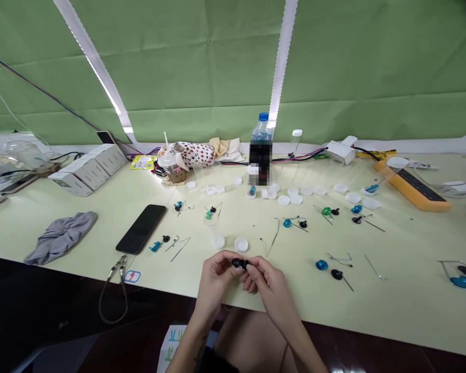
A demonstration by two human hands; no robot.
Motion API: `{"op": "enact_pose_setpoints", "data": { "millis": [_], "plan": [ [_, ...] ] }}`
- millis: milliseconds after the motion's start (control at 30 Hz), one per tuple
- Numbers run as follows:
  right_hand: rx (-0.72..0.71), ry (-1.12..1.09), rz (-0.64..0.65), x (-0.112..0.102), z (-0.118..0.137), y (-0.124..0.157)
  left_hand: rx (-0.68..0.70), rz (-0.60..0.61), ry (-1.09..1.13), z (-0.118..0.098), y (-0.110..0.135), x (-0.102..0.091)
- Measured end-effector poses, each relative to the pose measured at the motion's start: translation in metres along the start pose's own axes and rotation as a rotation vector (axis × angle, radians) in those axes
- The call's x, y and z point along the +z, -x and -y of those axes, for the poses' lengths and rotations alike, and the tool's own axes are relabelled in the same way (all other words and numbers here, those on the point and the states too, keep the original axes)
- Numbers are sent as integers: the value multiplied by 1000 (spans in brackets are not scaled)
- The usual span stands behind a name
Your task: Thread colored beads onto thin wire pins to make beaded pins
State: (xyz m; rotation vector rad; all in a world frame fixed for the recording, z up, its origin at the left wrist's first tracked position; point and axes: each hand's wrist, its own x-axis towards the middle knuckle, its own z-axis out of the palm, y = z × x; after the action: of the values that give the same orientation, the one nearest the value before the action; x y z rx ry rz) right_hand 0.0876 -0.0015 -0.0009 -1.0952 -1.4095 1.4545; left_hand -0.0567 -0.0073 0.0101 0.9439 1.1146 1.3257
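Observation:
My left hand (216,277) and my right hand (267,280) meet at the near edge of the pale table (404,290). Both pinch a small black part (241,263) between their fingertips. Just beyond the hands lie two white caps (241,244) and a clear vial (213,225) lying on its side. A thin bent wire (271,243) rests to the right of them. Small blue (321,264), green (326,211) and black (336,274) pieces with wires are scattered over the table.
A black phone (142,228) and a grey cloth (61,236) lie at the left. A water bottle (261,150), white boxes (88,169), a patterned pouch (196,153) and an orange power strip (413,185) stand farther back. Green blinds (202,67) close the rear.

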Motion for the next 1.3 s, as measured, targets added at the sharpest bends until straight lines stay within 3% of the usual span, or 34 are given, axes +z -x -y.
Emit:
{"op": "enact_pose_setpoints", "data": {
  "millis": [400,1300],
  "plan": [
    [1,-30,-15,2,-2,0,37,12,-58,3,-1,-2],
    [29,-106,-48,2,-3,2,-44,-37,27,1,-1,1]
  ]
}}
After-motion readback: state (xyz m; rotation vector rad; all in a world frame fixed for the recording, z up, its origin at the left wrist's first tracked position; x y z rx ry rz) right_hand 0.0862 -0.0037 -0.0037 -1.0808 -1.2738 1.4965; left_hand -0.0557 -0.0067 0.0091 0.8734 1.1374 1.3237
